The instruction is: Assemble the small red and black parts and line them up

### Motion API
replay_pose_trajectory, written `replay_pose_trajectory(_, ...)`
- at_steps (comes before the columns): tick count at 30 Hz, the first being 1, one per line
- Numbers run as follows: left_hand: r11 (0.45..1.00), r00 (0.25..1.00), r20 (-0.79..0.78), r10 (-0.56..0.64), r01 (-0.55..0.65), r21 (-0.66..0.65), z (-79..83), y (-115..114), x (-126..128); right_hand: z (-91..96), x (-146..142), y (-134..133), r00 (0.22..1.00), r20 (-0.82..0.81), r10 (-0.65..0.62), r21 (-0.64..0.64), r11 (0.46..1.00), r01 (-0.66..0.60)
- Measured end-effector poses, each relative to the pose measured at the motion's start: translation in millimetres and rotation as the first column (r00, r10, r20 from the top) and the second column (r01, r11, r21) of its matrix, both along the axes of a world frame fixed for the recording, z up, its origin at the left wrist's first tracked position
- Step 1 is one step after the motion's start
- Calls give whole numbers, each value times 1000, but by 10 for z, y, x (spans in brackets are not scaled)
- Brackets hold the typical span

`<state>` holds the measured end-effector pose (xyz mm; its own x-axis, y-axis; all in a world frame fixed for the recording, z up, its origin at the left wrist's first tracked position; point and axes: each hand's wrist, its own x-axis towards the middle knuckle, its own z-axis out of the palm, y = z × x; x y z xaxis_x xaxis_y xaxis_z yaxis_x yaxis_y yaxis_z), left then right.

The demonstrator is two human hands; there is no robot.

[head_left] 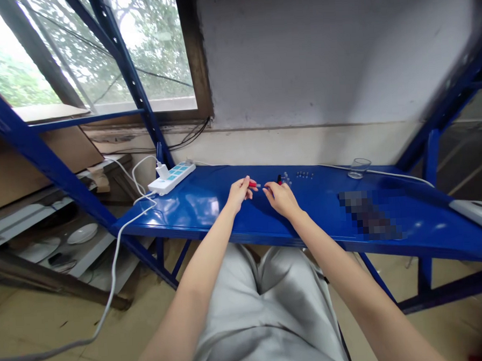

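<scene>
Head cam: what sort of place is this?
Probably a plain workshop or storeroom: a blue steel shelving rack serving as a bench, a white power strip on it, and a scuffed bare wall beside a wood-framed window.

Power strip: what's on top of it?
A white plug adapter sits in the power strip, with teal buttons showing beside it; whatever socket lies beneath the adapter is covered.

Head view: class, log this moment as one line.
left hand: pinching small red item | right hand: beside it | on blue metal bench
</scene>
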<state>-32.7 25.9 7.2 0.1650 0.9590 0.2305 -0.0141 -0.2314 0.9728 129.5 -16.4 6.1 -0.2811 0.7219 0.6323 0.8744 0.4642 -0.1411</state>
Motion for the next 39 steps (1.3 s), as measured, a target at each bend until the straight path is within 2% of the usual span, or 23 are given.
replay_pose_trajectory(5, 993, 993, 17, -120, 120, 5, -43, -60, -12, -42, -35, 12, 997, 66, 50, -40, 998, -47)
replay_pose_trajectory(10, 988, 988, -28, -153, 153, -8, -50, -86, -12, -82, -36, 42, 990, 118, 72, -30, 997, -69)
replay_pose_trajectory(16, 993, 993, -31, -115, 115, 15, -57, -74, -20, -90, -23, 48, 995, 92, 43, 37, 998, -46)
replay_pose_trajectory(24, 999, 999, -6, -44, 43, -6, -45, -69, -32, -51, 5, 16, 997, 55, 61, 50, 997, -64)
replay_pose_trajectory(30, 1000, 1000, 17, -3, 3, -12, -59, -37, -48, -82, 9, 29, 994, 54, 100, 129, 986, -106)
replay_pose_trajectory(35, 996, 997, 32, -77, 78, -40, -53, -54, -45, -79, 22, 36, 988, 83, 132, 115, 983, -141)
replay_pose_trajectory(39, 975, 972, 89, -220, 222, -15, -40, -92, -42, -50, 25, 23, 995, 50, 83, 109, 990, -88)
